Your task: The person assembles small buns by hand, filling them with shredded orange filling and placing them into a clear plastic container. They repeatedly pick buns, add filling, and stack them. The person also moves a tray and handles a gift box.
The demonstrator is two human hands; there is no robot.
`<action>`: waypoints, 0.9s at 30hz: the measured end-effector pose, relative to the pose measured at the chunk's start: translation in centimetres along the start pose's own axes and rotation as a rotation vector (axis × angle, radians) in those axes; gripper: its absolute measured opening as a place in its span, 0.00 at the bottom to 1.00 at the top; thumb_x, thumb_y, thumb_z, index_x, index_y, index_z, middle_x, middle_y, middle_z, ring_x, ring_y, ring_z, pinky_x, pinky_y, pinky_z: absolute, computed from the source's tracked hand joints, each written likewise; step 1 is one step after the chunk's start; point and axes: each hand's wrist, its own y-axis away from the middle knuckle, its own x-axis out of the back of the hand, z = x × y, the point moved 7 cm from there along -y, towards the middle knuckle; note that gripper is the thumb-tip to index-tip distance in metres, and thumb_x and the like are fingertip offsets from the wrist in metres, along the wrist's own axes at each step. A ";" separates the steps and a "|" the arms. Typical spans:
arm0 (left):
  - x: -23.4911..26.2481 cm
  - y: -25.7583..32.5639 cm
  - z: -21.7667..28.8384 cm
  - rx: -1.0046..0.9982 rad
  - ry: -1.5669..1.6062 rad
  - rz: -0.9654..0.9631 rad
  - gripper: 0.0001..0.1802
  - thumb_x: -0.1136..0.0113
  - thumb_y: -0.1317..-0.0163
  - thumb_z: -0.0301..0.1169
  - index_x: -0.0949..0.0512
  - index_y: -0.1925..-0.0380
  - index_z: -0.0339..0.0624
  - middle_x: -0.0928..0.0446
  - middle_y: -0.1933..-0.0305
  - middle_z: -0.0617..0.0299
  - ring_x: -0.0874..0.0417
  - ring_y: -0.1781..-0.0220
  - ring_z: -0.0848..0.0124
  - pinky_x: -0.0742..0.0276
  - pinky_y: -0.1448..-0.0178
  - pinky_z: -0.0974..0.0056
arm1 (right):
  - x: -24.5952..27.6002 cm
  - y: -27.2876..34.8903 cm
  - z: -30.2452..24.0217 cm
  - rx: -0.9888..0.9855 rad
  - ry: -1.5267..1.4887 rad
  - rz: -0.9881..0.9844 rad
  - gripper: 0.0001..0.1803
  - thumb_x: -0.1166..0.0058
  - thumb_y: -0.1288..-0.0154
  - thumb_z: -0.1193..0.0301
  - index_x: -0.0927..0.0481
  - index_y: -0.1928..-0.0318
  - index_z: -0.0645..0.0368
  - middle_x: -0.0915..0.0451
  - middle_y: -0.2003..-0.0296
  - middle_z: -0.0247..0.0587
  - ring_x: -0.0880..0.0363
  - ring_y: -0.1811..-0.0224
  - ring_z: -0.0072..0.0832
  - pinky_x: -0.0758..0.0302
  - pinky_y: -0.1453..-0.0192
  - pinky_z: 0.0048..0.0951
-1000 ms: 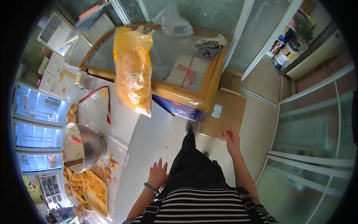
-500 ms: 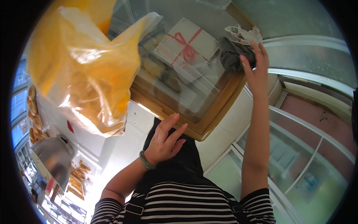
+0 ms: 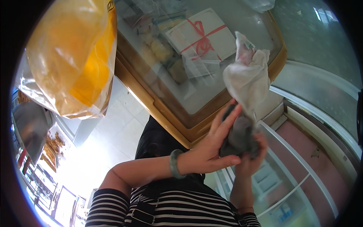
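Observation:
My left hand (image 3: 211, 142), with a green bangle at its wrist, presses its fingers along a dark grey cloth (image 3: 240, 136). My right hand (image 3: 253, 155), smeared by motion, closes around the same cloth from the other side. Both hands are in front of my body, just off the near right corner of a brown-framed, glass-topped chest freezer (image 3: 177, 126). A crumpled white cloth (image 3: 249, 77) lies beyond my fingertips over that corner; its lower end reaches the grey cloth. Whether the two cloths are joined I cannot tell.
Under the glass sit a white box with a red ribbon (image 3: 204, 34) and several yellowish bagged foods (image 3: 160, 51). A large yellow and clear plastic bag (image 3: 72, 56) fills the upper left. At right stands a white-framed glass case (image 3: 302, 174).
My right hand has drawn the grey cloth off the freezer top toward my body. My left hand has moved right onto it. The white cloth has shifted nearer and spread out.

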 end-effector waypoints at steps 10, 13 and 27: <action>-4.8 -1.3 -0.9 0.035 0.144 0.126 0.42 0.36 0.32 0.31 0.46 0.24 0.36 0.37 0.28 0.45 0.33 0.28 0.49 0.40 0.24 0.53 | 0.5 0.0 0.0 0.026 0.290 0.137 0.37 0.56 0.22 0.49 0.42 0.25 0.62 0.39 0.26 0.53 0.37 0.25 0.45 0.43 0.21 0.46; -5.0 -1.7 -0.9 0.019 0.117 0.155 0.34 0.39 0.32 0.29 0.40 0.29 0.35 0.30 0.40 0.46 0.28 0.39 0.51 0.33 0.32 0.52 | -0.1 -0.3 -0.1 0.110 0.250 0.149 0.39 0.61 0.20 0.46 0.46 0.23 0.61 0.44 0.24 0.57 0.41 0.23 0.53 0.42 0.21 0.53; -5.4 -1.0 1.1 0.105 0.655 0.168 0.25 0.45 0.27 0.30 0.38 0.34 0.37 0.28 0.48 0.56 0.24 0.50 0.61 0.29 0.36 0.57 | -0.4 -1.3 -2.6 0.270 0.361 0.070 0.31 0.52 0.21 0.59 0.39 0.27 0.62 0.34 0.29 0.53 0.35 0.26 0.43 0.37 0.23 0.44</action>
